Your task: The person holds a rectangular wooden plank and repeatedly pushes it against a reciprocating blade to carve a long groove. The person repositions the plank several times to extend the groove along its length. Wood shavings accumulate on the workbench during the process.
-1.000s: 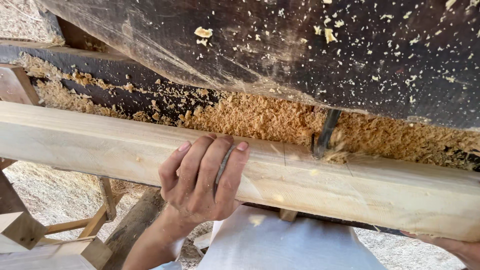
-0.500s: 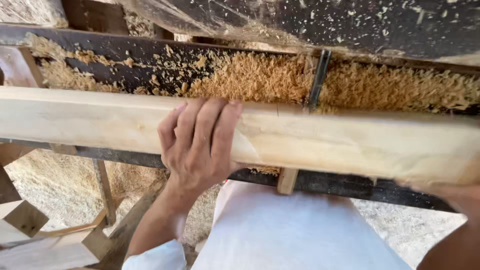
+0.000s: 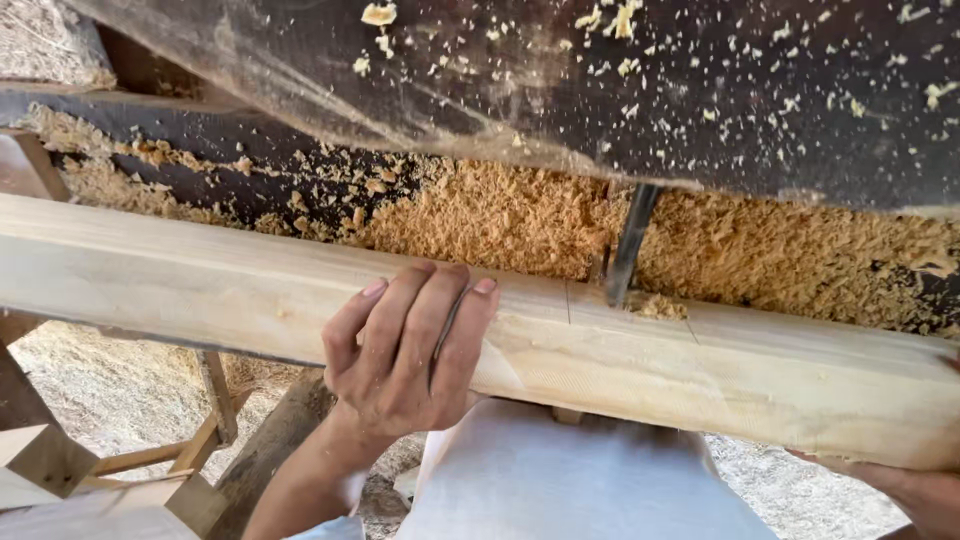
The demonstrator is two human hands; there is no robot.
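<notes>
- Pale wooden beam (image 3: 700,370), long and squared, lying crosswise over a dark machine bed (image 3: 250,140) heaped with sawdust (image 3: 500,210), pressed against a dark metal bit (image 3: 625,255) boring into its top edge.
- Risk, as a judgement: could twist or kick if pressure slackens; fingertips near the bit could get caught.
- Left hand (image 3: 410,350) draped over the near face, fingers close together, curled onto the top (wrist bent up from below).
- Right hand (image 3: 915,490) under the far end, only partly visible; grip impossible to tell.

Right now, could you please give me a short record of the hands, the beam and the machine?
left hand: wrapped over the beam's near side, fingers on top
right hand: under the beam's right end, mostly out of frame
beam: pale, squared, lying across the view
bit: dark, meeting the beam's top
sawdust: heaped behind the beam
</notes>
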